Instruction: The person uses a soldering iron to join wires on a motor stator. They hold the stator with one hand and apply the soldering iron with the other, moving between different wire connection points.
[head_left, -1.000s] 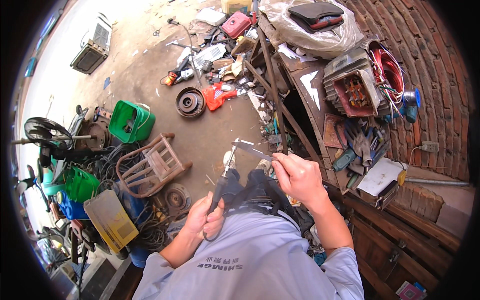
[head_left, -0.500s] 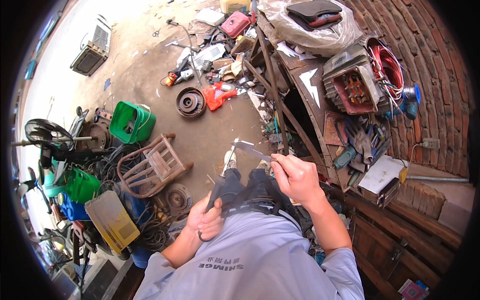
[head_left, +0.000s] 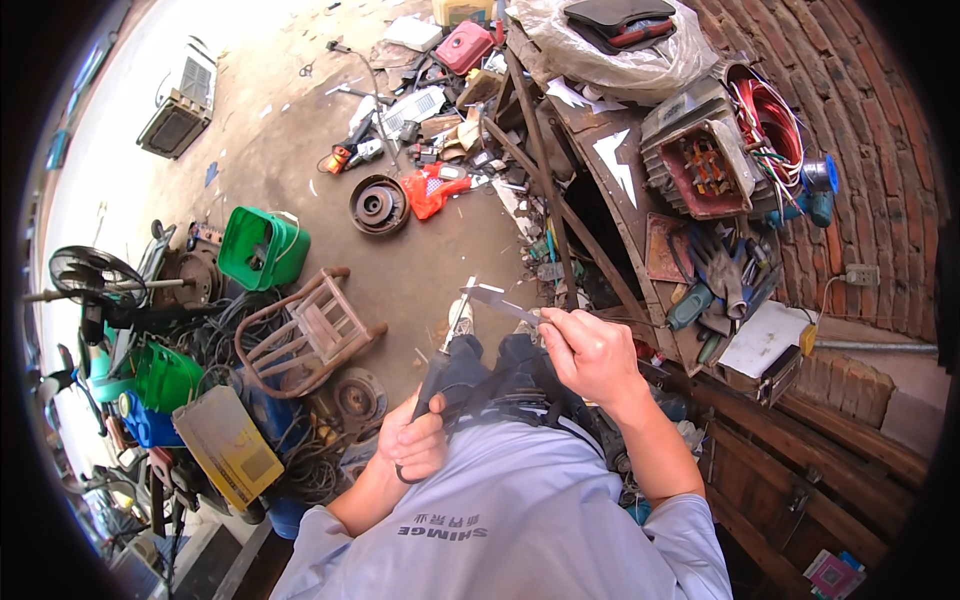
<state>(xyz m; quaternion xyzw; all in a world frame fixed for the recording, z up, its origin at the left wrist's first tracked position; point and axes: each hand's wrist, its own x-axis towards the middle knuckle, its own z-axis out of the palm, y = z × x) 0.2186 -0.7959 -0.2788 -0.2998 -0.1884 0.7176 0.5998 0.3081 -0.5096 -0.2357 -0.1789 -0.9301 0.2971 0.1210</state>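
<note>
My left hand (head_left: 415,440) is closed around a black-handled tool (head_left: 434,380) with a slim metal shaft pointing up and away from me; a dark loop curves out below the fist. My right hand (head_left: 588,350) pinches the near end of a flat grey metal strip (head_left: 515,305), which widens at its far end. That wide end lies close to the tip of the left-hand tool, above my shoes. Whether the two touch, I cannot tell.
At left are a small wooden chair (head_left: 310,330), a green bucket (head_left: 290,262), a black fan (head_left: 95,275) and a yellow-grey box (head_left: 228,440). A round metal part (head_left: 379,205) lies ahead. On the right-hand bench (head_left: 632,240) sit an opened motor housing (head_left: 700,165) and gloves (head_left: 722,280).
Both hands keep their grips and have barely moved. The metal strip's wide end has shifted very slightly; the surroundings are offset a little by a small head movement.
</note>
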